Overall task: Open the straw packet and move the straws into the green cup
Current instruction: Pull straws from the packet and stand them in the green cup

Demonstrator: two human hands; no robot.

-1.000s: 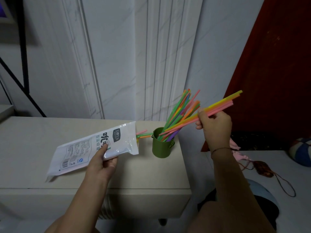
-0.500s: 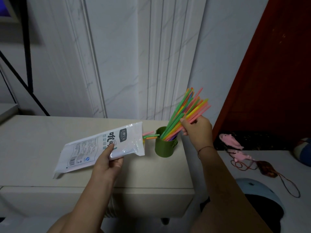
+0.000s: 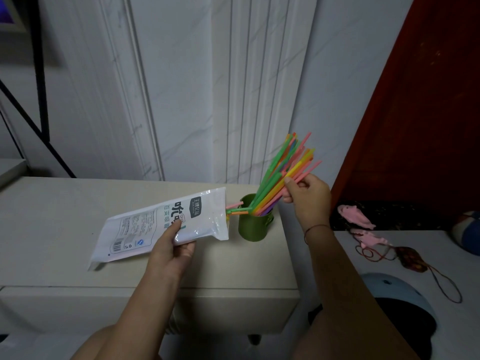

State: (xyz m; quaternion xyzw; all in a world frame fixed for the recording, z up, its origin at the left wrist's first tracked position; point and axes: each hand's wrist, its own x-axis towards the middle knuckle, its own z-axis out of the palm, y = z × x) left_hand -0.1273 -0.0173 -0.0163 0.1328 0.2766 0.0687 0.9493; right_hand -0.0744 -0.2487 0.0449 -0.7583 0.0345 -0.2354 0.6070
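A green cup (image 3: 250, 228) stands near the right end of a cream cabinet top (image 3: 65, 203). Several coloured straws (image 3: 280, 175) lean in it, fanning up to the right. My right hand (image 3: 306, 197) pinches a few yellow and pink straws whose lower ends reach into the cup. My left hand (image 3: 172, 252) holds the white straw packet (image 3: 145, 227) tilted, its open end toward the cup. A few straw ends (image 3: 235, 208) stick out of that opening, just left of the cup's rim.
The cabinet's right edge lies just past the cup. To the right is a lower white surface (image 3: 441, 255) with pink toys (image 3: 357, 216), a corded pouch (image 3: 411, 259) and a blue helmet (image 3: 397, 294). A white panelled wall stands behind; a dark red panel (image 3: 420, 100) is at the right.
My right hand has swung the bunch of yellow and pink straws down from a near-horizontal hold into the cup. The packet in my left hand has barely moved.
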